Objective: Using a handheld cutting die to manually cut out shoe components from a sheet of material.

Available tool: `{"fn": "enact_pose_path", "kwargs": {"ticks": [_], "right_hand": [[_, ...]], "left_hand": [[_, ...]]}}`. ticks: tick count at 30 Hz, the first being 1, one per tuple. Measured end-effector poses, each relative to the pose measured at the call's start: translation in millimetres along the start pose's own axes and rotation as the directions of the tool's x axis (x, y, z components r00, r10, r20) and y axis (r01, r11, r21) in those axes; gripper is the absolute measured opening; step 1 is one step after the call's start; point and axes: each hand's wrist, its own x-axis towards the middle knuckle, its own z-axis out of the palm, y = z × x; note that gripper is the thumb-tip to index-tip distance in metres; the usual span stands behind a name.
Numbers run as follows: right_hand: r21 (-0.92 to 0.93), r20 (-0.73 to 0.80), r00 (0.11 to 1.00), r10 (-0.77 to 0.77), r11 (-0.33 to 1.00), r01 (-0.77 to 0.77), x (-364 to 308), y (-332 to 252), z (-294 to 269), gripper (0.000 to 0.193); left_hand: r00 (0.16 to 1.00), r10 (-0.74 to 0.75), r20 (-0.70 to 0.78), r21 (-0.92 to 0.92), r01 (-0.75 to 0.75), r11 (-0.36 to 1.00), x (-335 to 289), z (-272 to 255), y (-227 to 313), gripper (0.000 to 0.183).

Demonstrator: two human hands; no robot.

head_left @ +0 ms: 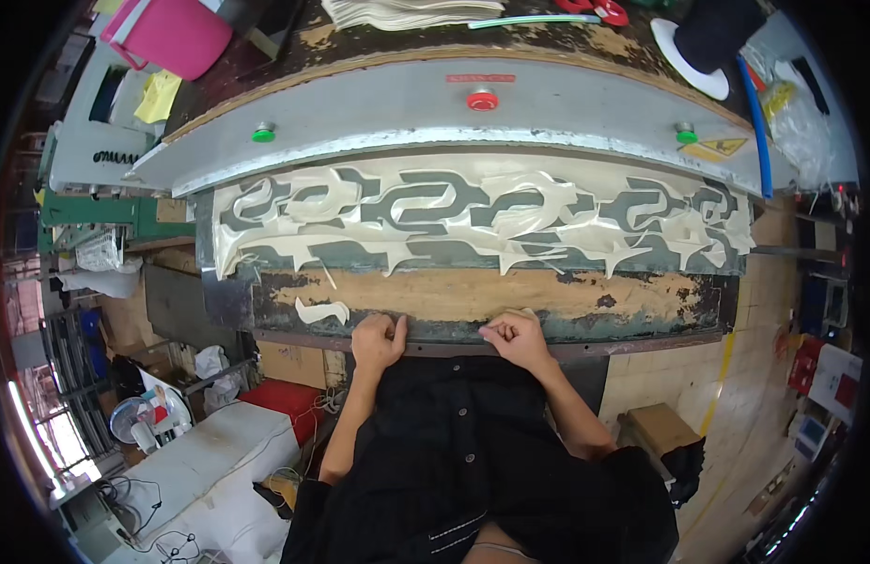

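Observation:
At the front edge of the worn wooden bed [435,293], my left hand [379,340] rests in a loose fist with nothing visible in it. To its right lies my right hand [517,336], fingers curled in and thumb against them, also with nothing showing. Just beyond my left hand is a loose curved cream cut piece [322,312]. Farther back, a cream sheet [473,252] full of cut-out openings spreads over a dark grey-green board [355,256]. Its edges are ragged, and several strips curl up or hang loose. Neither hand touches the sheet.
A grey machine beam [360,108] spans the bed behind the sheet, carrying a red button [482,101] and two green ones. On top stand a pink bucket [177,38], stacked cream sheets [407,11] and a black cone-shaped thing [717,38]. A cardboard box [660,430] sits at lower right.

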Motion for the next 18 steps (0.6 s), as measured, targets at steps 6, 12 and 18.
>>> {"fn": "enact_pose_path", "kwargs": {"ticks": [6, 12, 18], "right_hand": [[-0.36, -0.473, 0.777, -0.415, 0.896, 0.26, 76.8, -4.6, -67.2, 0.028], [-0.617, -0.347, 0.785, -0.514, 0.755, 0.221, 162.2, -14.1, -170.6, 0.051], [-0.793, 0.06, 0.99, -0.126, 0.597, 0.124, 203.1, -27.1, -194.4, 0.063]], "left_hand": [[0.995, -0.098, 0.012, -0.034, 0.099, 0.995, 7.9, 20.3, 9.5, 0.036], [0.98, -0.193, 0.039, -0.062, 0.195, 0.979, 9.3, 18.4, 12.9, 0.036], [0.967, -0.25, 0.042, -0.054, 0.252, 0.966, 6.4, 14.0, 9.7, 0.034]]}}
